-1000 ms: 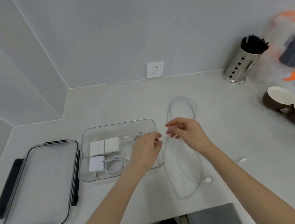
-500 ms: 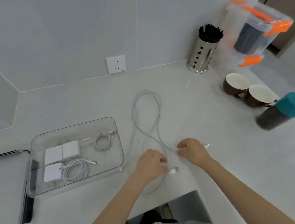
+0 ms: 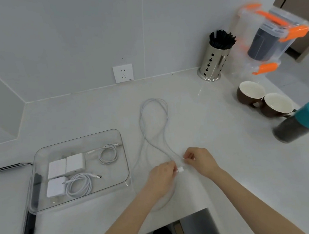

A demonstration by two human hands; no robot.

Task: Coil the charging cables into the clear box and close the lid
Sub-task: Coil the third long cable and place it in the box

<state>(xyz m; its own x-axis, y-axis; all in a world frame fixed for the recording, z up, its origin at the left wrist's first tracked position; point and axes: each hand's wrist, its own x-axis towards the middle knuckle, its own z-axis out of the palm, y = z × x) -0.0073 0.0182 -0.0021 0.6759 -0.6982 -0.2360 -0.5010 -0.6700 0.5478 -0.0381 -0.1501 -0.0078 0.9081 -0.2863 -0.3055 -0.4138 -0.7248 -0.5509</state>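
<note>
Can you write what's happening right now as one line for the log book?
left hand: pinching loose cable plug | right hand: pinching cable | clear box: two coiled cables, three chargers | lid: off

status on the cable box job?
Done: two coiled cables and three chargers sit in the clear box. In hand: left hand and right hand pinch the long cable, uncoiled. Left: coil it, box it, fit lid.

Pale grey walls [image 3: 64,40], white countertop [image 3: 223,166].
</note>
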